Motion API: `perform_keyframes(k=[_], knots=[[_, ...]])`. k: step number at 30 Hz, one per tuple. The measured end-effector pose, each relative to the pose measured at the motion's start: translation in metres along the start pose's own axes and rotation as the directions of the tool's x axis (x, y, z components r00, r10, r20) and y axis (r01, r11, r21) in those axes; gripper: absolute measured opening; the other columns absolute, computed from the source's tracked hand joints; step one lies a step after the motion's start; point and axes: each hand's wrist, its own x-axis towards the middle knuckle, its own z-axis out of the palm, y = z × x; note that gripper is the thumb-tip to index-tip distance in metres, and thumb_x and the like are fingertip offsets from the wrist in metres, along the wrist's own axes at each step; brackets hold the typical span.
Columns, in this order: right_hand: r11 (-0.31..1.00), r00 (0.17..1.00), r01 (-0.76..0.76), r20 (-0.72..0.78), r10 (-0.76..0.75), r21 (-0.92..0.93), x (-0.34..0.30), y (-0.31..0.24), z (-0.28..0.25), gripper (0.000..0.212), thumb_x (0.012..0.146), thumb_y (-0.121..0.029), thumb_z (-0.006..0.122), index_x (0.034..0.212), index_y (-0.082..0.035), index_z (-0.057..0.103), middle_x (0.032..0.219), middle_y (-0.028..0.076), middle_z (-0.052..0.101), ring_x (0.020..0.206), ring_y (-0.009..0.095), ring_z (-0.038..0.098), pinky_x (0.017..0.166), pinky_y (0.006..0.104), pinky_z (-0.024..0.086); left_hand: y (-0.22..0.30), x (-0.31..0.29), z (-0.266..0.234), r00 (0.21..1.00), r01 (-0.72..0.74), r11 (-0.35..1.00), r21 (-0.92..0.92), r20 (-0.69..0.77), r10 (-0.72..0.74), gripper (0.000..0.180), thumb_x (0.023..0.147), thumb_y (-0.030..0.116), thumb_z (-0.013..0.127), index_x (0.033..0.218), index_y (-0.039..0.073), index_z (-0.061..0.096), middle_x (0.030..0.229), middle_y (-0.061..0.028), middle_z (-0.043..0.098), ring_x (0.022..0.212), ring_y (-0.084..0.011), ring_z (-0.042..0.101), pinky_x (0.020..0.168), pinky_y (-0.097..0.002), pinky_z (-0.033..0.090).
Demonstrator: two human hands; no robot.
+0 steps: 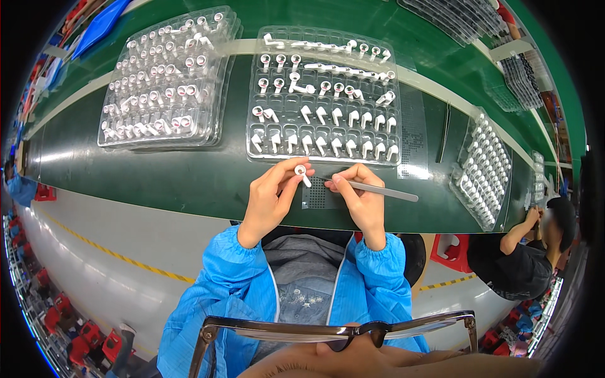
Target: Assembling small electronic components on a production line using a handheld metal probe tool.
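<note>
A person in blue sleeves (pixel 233 271) works at a dark green tabletop (pixel 170 167), both bare hands over its near edge, around the middle.

The left hand (pixel 268 198) holds a small white stemmed piece (pixel 307 181) just above the tabletop; its grip is a narrow pinch of thumb and fingertips around the piece. The piece's round, hollow head is uppermost, and its stem slants down to the right.

The right hand (pixel 364 198) has a grip closed around grey metal tweezers (pixel 394 193), thumb against fingers. The tool's broad end sticks out to the right, and its thin end points left at the piece. Whether the tips touch it, or are parted, cannot be told.

Below the hands, a dotted sheet (pixel 317 200) lies by the near edge. Just beyond them is a clear plastic tray (pixel 287 116) of similar white pieces: its nearest row is full, while the next row has a gap left of centre.

Toward the tabletop's left end stands a stack of filled clear trays (pixel 220 82). Right of the middle tray lie a clear dotted sheet (pixel 413 142) and a thin dark tool (pixel 445 132). Farther right, near the edge, is another filled tray (pixel 465 196); beyond it sits a co-worker in black (pixel 523 268).
</note>
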Motion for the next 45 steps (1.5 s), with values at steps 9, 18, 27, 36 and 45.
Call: perform_keyframes(k=[9, 18, 27, 36, 45], knots=[[0.999, 1.0, -0.01, 0.007, 0.01, 0.041, -0.001, -0.001, -0.001, 0.006, 0.084, 0.0, 0.061, 0.081, 0.005, 0.058, 0.078, 0.014, 0.067, 0.076, 0.017, 0.067, 0.068, 0.0243, 0.053, 0.0, -0.001, 0.0, 1.0, -0.014, 1.0, 0.002, -0.002, 0.014, 0.026, 0.09, -0.005, 0.048, 0.116, -0.004, 0.054, 0.106, -0.0148, 0.063, 0.101, -0.0227, 0.063, 0.083, -0.028, 0.05], [0.999, 0.999, -0.027, 0.04, 0.026, 0.045, -0.001, -0.002, -0.004, 0.007, 0.084, -0.002, 0.061, 0.082, 0.003, 0.058, 0.078, 0.012, 0.067, 0.077, 0.015, 0.066, 0.07, 0.0249, 0.053, 0.001, 0.0, 0.0, 1.0, -0.029, 0.998, 0.049, 0.01, 0.029, 0.025, 0.089, -0.007, 0.048, 0.113, -0.004, 0.056, 0.107, -0.015, 0.063, 0.101, -0.0227, 0.063, 0.082, -0.0279, 0.051], [0.996, 0.996, -0.004, 0.09, -0.004, 0.085, 0.0, -0.004, -0.005, 0.007, 0.085, -0.004, 0.062, 0.082, 0.002, 0.058, 0.079, 0.01, 0.066, 0.075, 0.012, 0.062, 0.07, 0.0229, 0.05, -0.001, 0.003, 0.001, 0.999, -0.036, 0.999, 0.013, 0.01, 0.036, 0.025, 0.089, -0.007, 0.049, 0.112, -0.004, 0.057, 0.106, -0.0148, 0.063, 0.102, -0.0217, 0.062, 0.084, -0.0279, 0.051], [0.995, 0.991, -0.012, 0.135, -0.002, 0.101, 0.012, -0.004, -0.012, 0.011, 0.085, -0.007, 0.062, 0.082, 0.003, 0.059, 0.079, 0.012, 0.066, 0.075, 0.014, 0.064, 0.072, 0.0235, 0.05, 0.004, 0.028, -0.002, 0.999, 0.01, 1.0, -0.019, 0.032, -0.009, 0.023, 0.09, -0.004, 0.047, 0.111, -0.006, 0.056, 0.11, -0.0136, 0.06, 0.099, -0.0223, 0.063, 0.08, -0.0296, 0.055], [0.986, 0.99, 0.001, 0.14, -0.026, 0.17, 0.052, -0.005, -0.022, 0.014, 0.084, -0.009, 0.063, 0.082, 0.004, 0.06, 0.079, 0.014, 0.066, 0.076, 0.016, 0.064, 0.073, 0.0262, 0.052, 0.007, 0.074, -0.016, 0.989, -0.059, 0.97, 0.235, 0.147, 0.025, 0.019, 0.088, 0.002, 0.053, 0.106, -0.003, 0.059, 0.094, -0.0157, 0.064, 0.08, -0.0218, 0.067, 0.069, -0.0299, 0.053]])
